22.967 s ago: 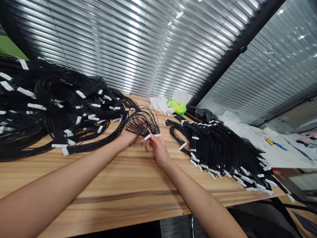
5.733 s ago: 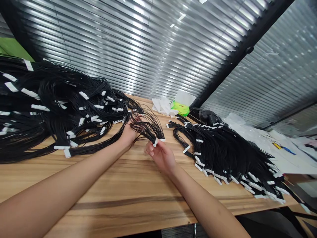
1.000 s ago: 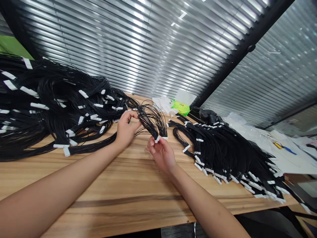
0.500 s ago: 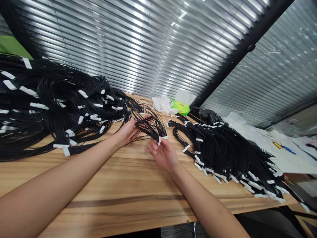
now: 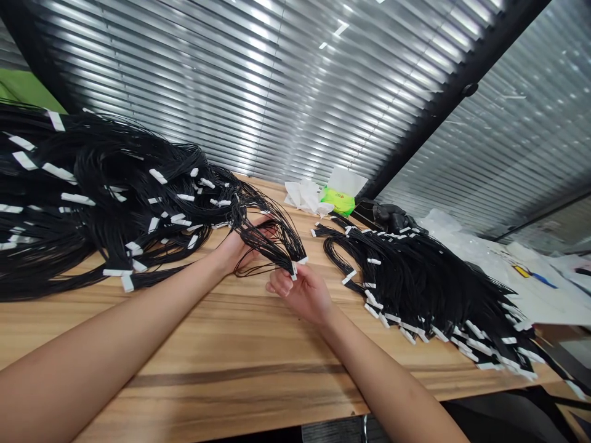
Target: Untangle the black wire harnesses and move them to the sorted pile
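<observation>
My right hand (image 5: 305, 294) pinches a white connector (image 5: 294, 271) of a black wire bundle (image 5: 279, 253), between the left heap (image 5: 106, 160) and right heap (image 5: 429, 289) of cables. My left hand (image 5: 234, 251) is among its wires; I can't tell how closed it is.

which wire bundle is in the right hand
The looped bundle between left pile and right pile: the right hand pinches a white end; others lie heaped.
</observation>
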`<state>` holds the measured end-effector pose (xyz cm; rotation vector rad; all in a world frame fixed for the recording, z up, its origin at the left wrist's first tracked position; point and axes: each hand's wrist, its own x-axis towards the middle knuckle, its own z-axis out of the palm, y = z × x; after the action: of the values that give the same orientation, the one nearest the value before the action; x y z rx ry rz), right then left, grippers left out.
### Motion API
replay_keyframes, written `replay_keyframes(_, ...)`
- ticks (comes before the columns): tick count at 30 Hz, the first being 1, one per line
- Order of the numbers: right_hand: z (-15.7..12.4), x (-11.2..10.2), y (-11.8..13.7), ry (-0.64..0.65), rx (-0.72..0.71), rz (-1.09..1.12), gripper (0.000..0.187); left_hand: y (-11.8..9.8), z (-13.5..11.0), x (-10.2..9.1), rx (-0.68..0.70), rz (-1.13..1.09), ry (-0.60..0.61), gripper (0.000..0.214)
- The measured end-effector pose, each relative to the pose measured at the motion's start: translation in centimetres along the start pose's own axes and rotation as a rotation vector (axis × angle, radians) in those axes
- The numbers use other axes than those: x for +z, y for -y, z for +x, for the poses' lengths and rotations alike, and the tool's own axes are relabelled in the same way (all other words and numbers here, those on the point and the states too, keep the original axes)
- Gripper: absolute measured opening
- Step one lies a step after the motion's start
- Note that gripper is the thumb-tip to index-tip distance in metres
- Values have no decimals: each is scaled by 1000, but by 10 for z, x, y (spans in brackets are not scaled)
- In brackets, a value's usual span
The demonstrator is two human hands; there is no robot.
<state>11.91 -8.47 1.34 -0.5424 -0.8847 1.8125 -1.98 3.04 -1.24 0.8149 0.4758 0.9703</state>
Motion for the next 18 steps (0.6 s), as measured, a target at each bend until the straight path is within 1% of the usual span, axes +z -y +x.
replay_keyframes(3,0,0,-1,-10,15,0,29,4,3,-3,30,52,25,21)
replay_keyframes(6,0,-1,1,-41,13,23,29,3,1,-1,11,96,63,28)
replay_keyframes(8,1,-2,2,-58,7,50,27,0,-2,1,-14,77,71,32)
replay_keyframes(10,1,-3,3,-76,2,73,26,-2,-4,1,-11,36,35,30)
replay_keyframes(13,2,-5,2,-83,5,73,28,-2,-6,1,5,7,-41,17)
replay_keyframes(15,2,-6,2,-67,12,57,29,1,-5,3,-28,77,-15,15)
replay_keyframes(17,3,-5,1,-64,-2,55,27,5,-5,8,-51,224,49,17)
replay_keyframes(18,4,-5,1,-78,-20,59,25,7,-5,11,-18,312,64,18)
